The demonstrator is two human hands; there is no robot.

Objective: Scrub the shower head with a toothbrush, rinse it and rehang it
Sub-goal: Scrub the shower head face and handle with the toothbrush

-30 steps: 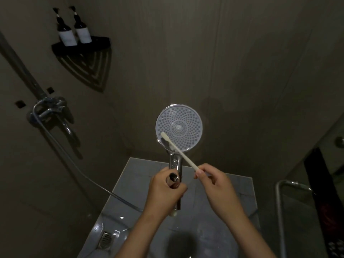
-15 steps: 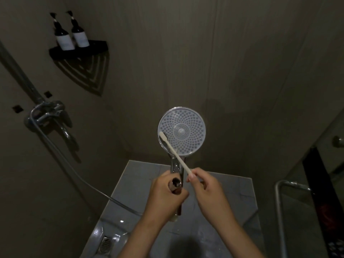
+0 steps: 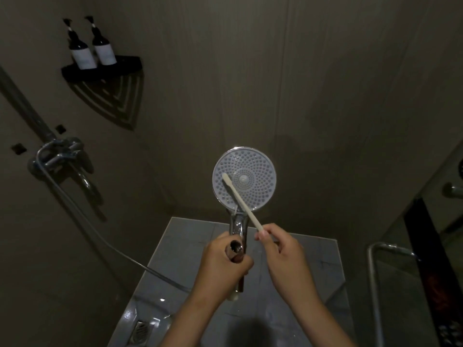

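Two grips are closed: the left grip (image 3: 223,266) round the chrome handle of the upright shower head (image 3: 255,189), the right grip (image 3: 283,259) pinched on the end of the toothbrush (image 3: 241,204). The brush tip is laid against the left of the nozzle face.

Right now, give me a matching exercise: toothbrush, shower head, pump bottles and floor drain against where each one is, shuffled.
1 toothbrush
2 shower head
3 pump bottles
4 floor drain

A on the black corner shelf
B handle gripped by the left hand
C bottom left of the view
D pinched in the right hand

Pairs: 1-D, 2-B, 3-A, 4-C.
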